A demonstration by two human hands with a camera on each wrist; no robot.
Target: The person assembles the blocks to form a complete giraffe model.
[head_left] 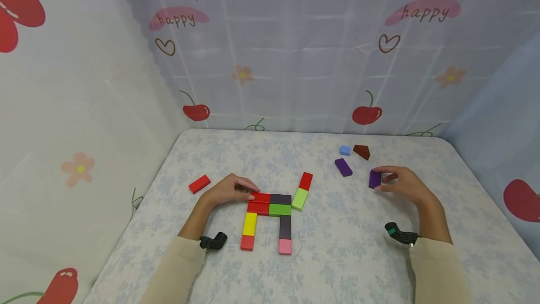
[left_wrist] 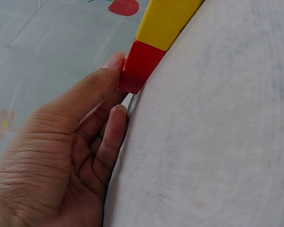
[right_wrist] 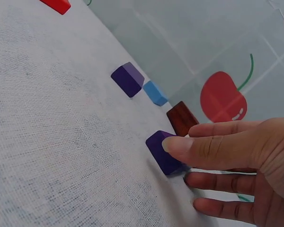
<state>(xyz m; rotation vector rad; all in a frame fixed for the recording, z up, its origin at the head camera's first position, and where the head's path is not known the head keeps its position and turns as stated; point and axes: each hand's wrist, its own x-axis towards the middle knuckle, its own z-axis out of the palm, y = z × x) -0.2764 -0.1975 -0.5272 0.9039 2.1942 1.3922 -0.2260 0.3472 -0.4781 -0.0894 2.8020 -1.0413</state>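
My left hand (head_left: pixel 228 189) is at the upper left corner of a flat block figure, its thumb and a fingertip pinching the end of a red block (head_left: pixel 262 198). Below that lies a second red block (head_left: pixel 258 208), with a dark block (head_left: pixel 280 199) and a green block (head_left: pixel 280 209) on the right. A yellow block (head_left: pixel 250 224) above a light red one (head_left: pixel 247 243) forms one leg; a dark block (head_left: pixel 285 226) above a pink block (head_left: pixel 285 247) forms the other. Off to the right, my right hand (head_left: pixel 402 183) grips a purple block (right_wrist: pixel 163 153) between thumb and fingers.
Past the figure's right corner slant a lime block (head_left: pixel 300 199) and a red block (head_left: pixel 305 181). A loose red block (head_left: pixel 199 184) lies at left. Farther back are another purple block (head_left: pixel 343 167), a small blue block (head_left: pixel 345 150) and a brown block (head_left: pixel 362 152).
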